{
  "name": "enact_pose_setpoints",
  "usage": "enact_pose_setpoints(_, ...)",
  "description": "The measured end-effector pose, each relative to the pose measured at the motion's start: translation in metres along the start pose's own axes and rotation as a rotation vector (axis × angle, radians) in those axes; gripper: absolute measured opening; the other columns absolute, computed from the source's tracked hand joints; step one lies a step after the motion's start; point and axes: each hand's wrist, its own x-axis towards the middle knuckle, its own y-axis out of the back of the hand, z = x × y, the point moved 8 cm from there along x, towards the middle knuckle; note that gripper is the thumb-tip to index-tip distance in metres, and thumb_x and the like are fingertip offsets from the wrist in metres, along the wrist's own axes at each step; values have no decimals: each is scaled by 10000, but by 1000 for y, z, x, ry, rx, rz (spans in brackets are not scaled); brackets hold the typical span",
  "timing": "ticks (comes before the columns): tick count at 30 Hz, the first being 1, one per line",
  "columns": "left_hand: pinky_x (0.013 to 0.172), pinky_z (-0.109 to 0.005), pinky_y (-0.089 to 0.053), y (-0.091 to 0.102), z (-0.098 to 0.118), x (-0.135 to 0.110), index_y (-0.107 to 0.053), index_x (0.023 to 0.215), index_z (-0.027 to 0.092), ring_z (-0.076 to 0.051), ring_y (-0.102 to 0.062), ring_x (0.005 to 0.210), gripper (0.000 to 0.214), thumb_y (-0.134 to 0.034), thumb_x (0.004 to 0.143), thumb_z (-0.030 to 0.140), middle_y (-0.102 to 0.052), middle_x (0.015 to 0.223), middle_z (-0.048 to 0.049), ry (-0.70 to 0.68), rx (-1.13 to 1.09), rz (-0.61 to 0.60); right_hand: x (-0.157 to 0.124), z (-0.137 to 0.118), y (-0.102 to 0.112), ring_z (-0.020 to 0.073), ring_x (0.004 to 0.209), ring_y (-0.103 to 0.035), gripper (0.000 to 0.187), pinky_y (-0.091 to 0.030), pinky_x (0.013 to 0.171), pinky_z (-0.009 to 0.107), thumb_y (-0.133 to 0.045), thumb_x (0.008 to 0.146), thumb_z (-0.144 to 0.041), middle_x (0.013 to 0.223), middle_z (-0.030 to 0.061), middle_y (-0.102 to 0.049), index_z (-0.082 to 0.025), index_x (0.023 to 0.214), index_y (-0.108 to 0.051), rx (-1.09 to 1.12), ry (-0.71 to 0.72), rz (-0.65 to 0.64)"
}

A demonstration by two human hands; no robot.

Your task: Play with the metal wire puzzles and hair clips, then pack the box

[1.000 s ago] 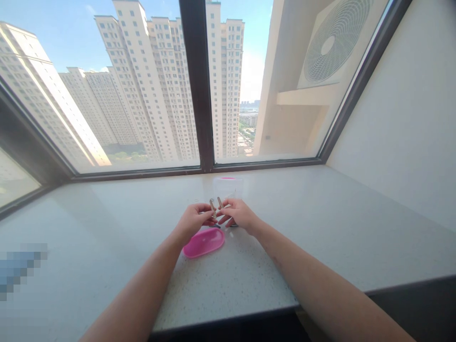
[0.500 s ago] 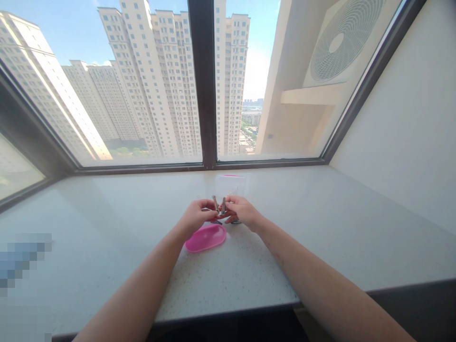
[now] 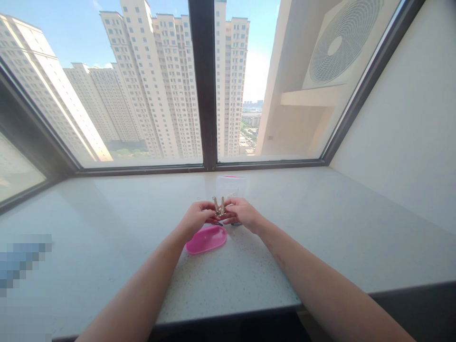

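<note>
Close together, my hands hold two slim, shiny metal pieces upright, shaped like small nail clippers. My left hand (image 3: 200,217) pinches the left metal piece (image 3: 215,206), which leans a little. My right hand (image 3: 242,213) has thumb and fingers closed on the right metal piece (image 3: 223,205). Their lower ends nearly meet between my fingertips, and I cannot tell whether they touch. A pink oval tray (image 3: 206,240) lies on the counter just below my left hand. Under my fingers, a dark slim item (image 3: 218,223) and another dark item (image 3: 235,223) lie partly hidden.
Behind my hands is a clear plastic bag (image 3: 231,182) with a pink strip on top. The pale speckled counter (image 3: 117,237) reaches back to the dark window frame (image 3: 142,169), and a white wall (image 3: 402,142) bounds it on the right. Far left is a blurred blue patch (image 3: 21,261).
The right metal piece has turned slightly and now stands straighter, its face looking more golden. Both hands keep nearly the same place, and the view has shifted a little.
</note>
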Motion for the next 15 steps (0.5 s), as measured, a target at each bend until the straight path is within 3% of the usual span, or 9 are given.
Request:
enact_pose_setpoints(6,688,-302,-529,0,-2,0,-666,822,114,-167,-657,683,182,-592,659,149,-680,746,-59,-10,-20,1,-2,-2,-2,178,718,-690,87,-544,572,244,-547,788,-183,793,74,-703,-142,863,-564,-43,22,7)
enact_pose_setpoints(10,645,-291,-524,1,2,-1,-658,797,120,-164,-643,665,189,-668,673,262,-651,715,-41,-44,32,17,0,-2,0,176,713,-687,119,-542,575,241,-629,758,-222,779,72,-696,-136,820,-575,-94,84,4)
enact_pose_setpoints(15,606,-286,-515,3,6,-1,-618,731,117,-146,-614,603,230,-647,714,345,-600,619,-15,-74,71,40,2,1,0,175,704,-682,199,-537,571,243,-650,755,-311,774,78,-691,-127,796,-586,-118,117,-11)
